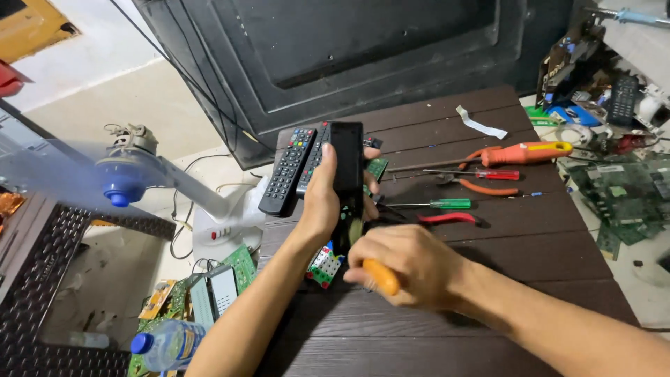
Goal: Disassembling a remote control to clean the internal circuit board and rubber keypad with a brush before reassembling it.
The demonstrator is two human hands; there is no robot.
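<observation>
Largest first: a big black TV back shell leans up beyond our hands, past the far edge of the dark slatted bench we work on. Off to our left, a fan w/ blue hub, blurred, below bench level. Circuit boards piled well to the right of our right hand.

Just behind our left hand, two black remotes lie side by side on the bench. To the right of both hands: orange-handled screwdriver, a red-handled one, a green-handled one, plus red-gripped pliers nearest our right hand.

Left hand is closed around a slim black remote casing, held upright, thumb on one long edge, fingers wrapped behind. Right hand is fisted tight on an orange-handled tool, tip aimed at the casing's lower end; tip itself is hidden, so can't tell if it's seated.

Our read: we're at the open-up stage, working the casing's bottom end. Next move prob. needs a steady left grip and small, controlled pressure from the right.
</observation>
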